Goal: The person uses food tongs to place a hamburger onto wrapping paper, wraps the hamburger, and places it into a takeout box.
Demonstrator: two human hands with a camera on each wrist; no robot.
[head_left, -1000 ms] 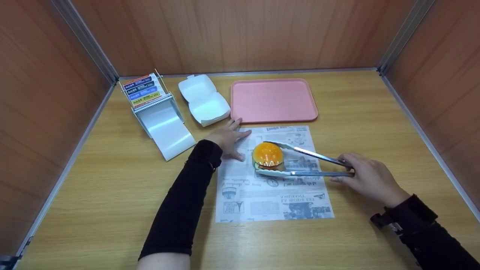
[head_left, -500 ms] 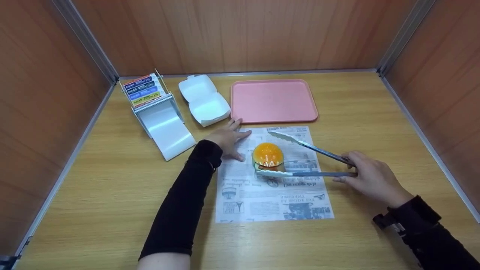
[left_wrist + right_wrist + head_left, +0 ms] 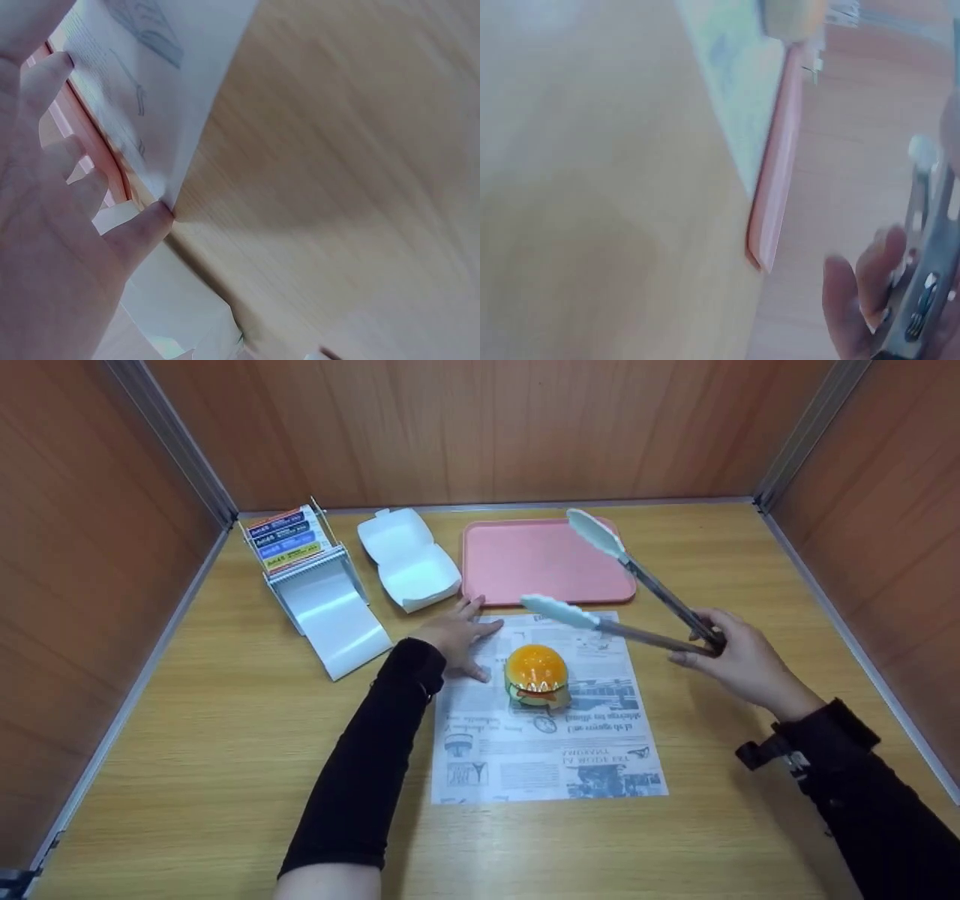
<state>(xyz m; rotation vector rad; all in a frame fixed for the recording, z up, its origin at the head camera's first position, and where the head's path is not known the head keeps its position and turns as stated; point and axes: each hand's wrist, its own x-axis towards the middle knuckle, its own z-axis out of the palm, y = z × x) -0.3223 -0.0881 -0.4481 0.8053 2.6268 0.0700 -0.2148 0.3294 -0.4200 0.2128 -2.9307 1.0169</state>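
A toy-like burger [image 3: 536,671] with a glossy orange bun sits on a sheet of newsprint-patterned paper [image 3: 510,757]. My left hand [image 3: 454,636] rests with spread fingers on the paper's upper left corner; in the left wrist view its fingertips touch the sheet's corner [image 3: 180,135]. With my right hand [image 3: 739,660] I grip metal tongs [image 3: 660,641] with pale scalloped tips, raised and spread apart. One tip overlaps the pink tray, the other the paper's top edge in the head view. Nothing is between the tips. In the right wrist view the tongs' hinge end [image 3: 922,292] shows in the hand.
Behind the paper lies a pink tray [image 3: 547,562]. To its left stands an opened white clamshell box [image 3: 420,574], then a label dispenser [image 3: 292,544] with a white sloping front [image 3: 337,622]. Wooden panels [image 3: 480,435] wall the table on the back and sides.
The tongs have come off the burger, spreading first, then lifting away toward the tray with my right hand. The burger stays on the paper. My left hand has not moved.
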